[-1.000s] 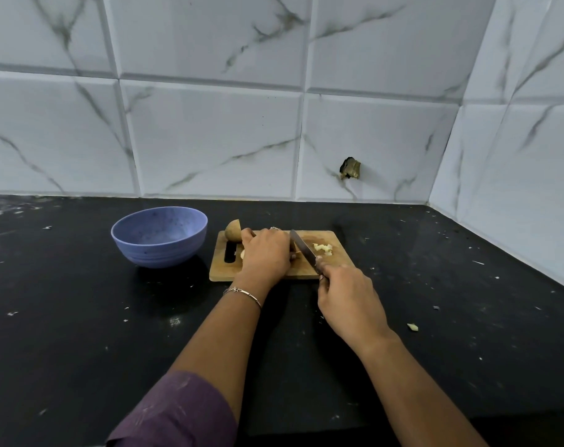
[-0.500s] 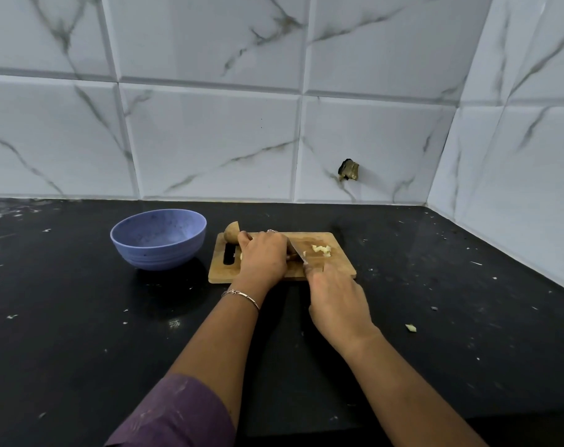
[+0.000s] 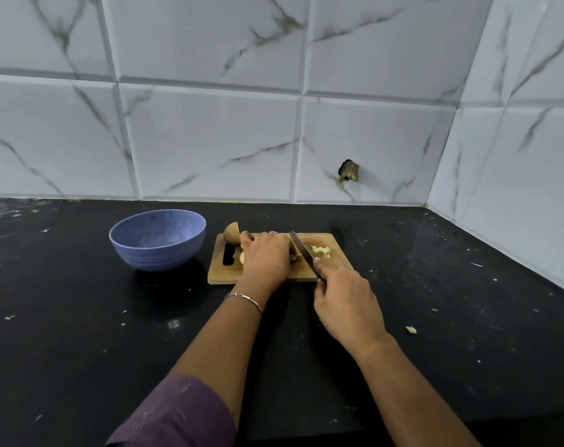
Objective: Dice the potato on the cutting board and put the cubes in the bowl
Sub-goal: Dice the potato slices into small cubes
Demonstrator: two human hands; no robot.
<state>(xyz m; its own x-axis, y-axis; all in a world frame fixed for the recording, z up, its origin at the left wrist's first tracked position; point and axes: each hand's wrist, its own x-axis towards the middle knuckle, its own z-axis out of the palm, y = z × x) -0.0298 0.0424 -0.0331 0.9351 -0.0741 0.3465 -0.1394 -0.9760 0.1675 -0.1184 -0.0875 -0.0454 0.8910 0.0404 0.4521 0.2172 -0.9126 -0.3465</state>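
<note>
A small wooden cutting board (image 3: 337,253) lies on the black counter. A brown potato half (image 3: 231,237) sits at its far left corner. My left hand (image 3: 265,258) curls over a potato piece on the board and hides most of it; a pale edge shows at its left. My right hand (image 3: 345,304) grips the knife (image 3: 301,250) by the handle, blade raised and angled just right of my left fingers. A little heap of diced potato (image 3: 321,250) lies on the board's right part. The blue bowl (image 3: 157,239) stands left of the board.
A stray potato bit (image 3: 411,330) lies on the counter to the right of my right wrist. White crumbs speckle the black counter (image 3: 81,333). Marble-tiled walls close the back and right side, with a small dark fitting (image 3: 349,171) on the back wall.
The knife went down against my left fingers half a second ago and has come back up and to the right. My left hand stays on the potato piece.
</note>
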